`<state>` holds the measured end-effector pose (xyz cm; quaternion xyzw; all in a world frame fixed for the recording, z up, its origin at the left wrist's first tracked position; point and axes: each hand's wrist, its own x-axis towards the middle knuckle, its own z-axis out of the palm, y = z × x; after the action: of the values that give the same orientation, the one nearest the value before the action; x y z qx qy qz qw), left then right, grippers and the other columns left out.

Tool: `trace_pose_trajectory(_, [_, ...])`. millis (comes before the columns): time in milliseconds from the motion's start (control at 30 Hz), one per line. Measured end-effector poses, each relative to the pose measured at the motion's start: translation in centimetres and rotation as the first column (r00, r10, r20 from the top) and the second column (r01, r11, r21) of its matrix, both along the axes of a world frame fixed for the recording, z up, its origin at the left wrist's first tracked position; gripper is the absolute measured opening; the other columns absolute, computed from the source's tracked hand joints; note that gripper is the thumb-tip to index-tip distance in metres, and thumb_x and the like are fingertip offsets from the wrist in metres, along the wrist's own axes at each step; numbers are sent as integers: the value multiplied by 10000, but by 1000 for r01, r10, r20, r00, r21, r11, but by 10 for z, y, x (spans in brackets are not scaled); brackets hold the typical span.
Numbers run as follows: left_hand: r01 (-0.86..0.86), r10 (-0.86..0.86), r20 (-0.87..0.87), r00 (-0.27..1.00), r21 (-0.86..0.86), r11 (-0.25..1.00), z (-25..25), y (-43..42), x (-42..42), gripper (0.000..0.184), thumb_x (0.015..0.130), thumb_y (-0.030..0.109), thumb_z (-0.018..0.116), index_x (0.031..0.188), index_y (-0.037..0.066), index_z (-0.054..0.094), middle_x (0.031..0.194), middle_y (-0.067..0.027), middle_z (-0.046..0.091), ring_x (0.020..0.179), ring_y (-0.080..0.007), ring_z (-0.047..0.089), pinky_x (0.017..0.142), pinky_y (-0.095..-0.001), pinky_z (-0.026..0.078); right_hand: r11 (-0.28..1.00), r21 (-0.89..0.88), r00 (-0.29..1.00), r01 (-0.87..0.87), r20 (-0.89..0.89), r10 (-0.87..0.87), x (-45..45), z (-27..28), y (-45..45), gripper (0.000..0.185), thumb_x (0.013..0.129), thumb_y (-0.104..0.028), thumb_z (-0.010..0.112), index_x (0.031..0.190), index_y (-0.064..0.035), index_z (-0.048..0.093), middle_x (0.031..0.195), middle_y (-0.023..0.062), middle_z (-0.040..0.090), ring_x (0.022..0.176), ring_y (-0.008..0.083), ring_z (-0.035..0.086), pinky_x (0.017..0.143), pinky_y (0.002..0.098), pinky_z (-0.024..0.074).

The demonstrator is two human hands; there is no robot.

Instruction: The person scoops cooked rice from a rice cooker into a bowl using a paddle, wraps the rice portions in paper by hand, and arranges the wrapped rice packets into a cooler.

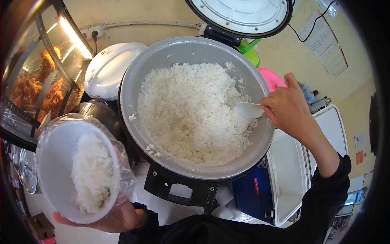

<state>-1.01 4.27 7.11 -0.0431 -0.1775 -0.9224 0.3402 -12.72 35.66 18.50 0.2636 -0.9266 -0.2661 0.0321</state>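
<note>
A large round cooker pot full of white rice stands in the middle with its lid up. My right hand is closed on the handle of a white rice paddle, whose blade rests against the rice at the pot's right side. At the lower left, my left hand holds a white bowl from below, its fingers partly hidden behind it. Clear plastic wrap surrounds the bowl, and a mound of rice lies inside, toward its right side.
A lit display case with fried food is at the left. The raised lid stands behind the pot, and a white rounded lid-like object lies beside it. An open blue and white cooler is at the right.
</note>
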Motion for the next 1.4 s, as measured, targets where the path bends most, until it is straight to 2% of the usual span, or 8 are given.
trace_pose_trajectory(233, [-10, -19, -118, 993, -235, 972, -29, -22, 0, 839, 835, 496, 591, 1429, 56, 194, 1486, -209, 75, 1374, -392, 64, 1109, -588, -2, 999, 27, 986, 18, 168, -22, -17, -10, -6, 71, 726, -167, 633, 727, -155, 703, 573, 62, 605, 567, 215, 549, 877, 378, 312])
trace_pose_trajectory(333, [-43, 40, -30, 999, -99, 994, -30, -21, 4, 861, 831, 487, 603, 1432, 45, 173, 1487, -216, 50, 1375, -392, 48, 1107, -591, -12, 1000, 15, 971, -16, 240, 12, -20, -27, -7, 81, 723, -183, 631, 728, -156, 707, 579, 66, 610, 581, 233, 549, 883, 379, 306])
trace_pose_trajectory(533, [20, -224, -346, 911, -507, 862, -54, -47, -4, 848, 837, 495, 591, 1435, 62, 174, 1492, -208, 40, 1380, -384, 24, 1111, -582, -17, 1000, -7, 929, -23, 370, 24, -31, -34, -3, 114, 739, -222, 627, 771, -171, 723, 590, 70, 614, 621, 245, 533, 884, 394, 294])
trace_pose_trajectory(633, [44, -281, -468, 838, -454, 890, -56, -40, -12, 839, 840, 502, 580, 1435, 65, 181, 1492, -206, 45, 1382, -378, 23, 1111, -583, -18, 996, -91, 910, 5, 413, 33, -32, -39, 4, 124, 748, -239, 633, 796, -180, 731, 607, 65, 623, 634, 235, 511, 874, 388, 289])
trace_pose_trajectory(767, [-46, 13, -124, 992, -261, 964, -27, -17, -1, 821, 848, 502, 569, 1435, 72, 189, 1494, -199, 48, 1384, -368, 29, 1108, -586, -29, 985, -162, 885, 57, 465, 25, -34, -39, 7, 134, 752, -252, 640, 817, -184, 735, 638, 51, 639, 663, 222, 472, 841, 369, 282])
trace_pose_trajectory(867, [-31, 19, -47, 999, -266, 964, -29, -16, -1, 806, 852, 499, 563, 1434, 80, 196, 1496, -191, 54, 1386, -362, 35, 1108, -586, -27, 977, -209, 878, 39, 474, 66, -35, -38, 7, 136, 751, -258, 647, 824, -185, 736, 656, 46, 647, 678, 216, 446, 819, 360, 278])
trace_pose_trajectory(1267, [-132, 133, -2, 991, -151, 980, -21, -9, -2, 789, 856, 500, 555, 1430, 81, 212, 1494, -181, 82, 1385, -356, 54, 1110, -582, -13, 942, -336, 707, 15, 669, 228, -29, -66, -42, 143, 833, -269, 623, 886, -178, 721, 625, 82, 617, 601, 214, 457, 834, 348, 255])
trace_pose_trajectory(1400, [-199, 200, -5, 980, -138, 970, -18, -14, 4, 783, 858, 500, 552, 1429, 82, 217, 1494, -178, 92, 1385, -354, 60, 1111, -581, -9, 913, -408, 779, -24, 564, 273, -32, -73, -49, 122, 809, -237, 631, 852, -165, 719, 618, 79, 620, 621, 210, 526, 856, 358, 271])
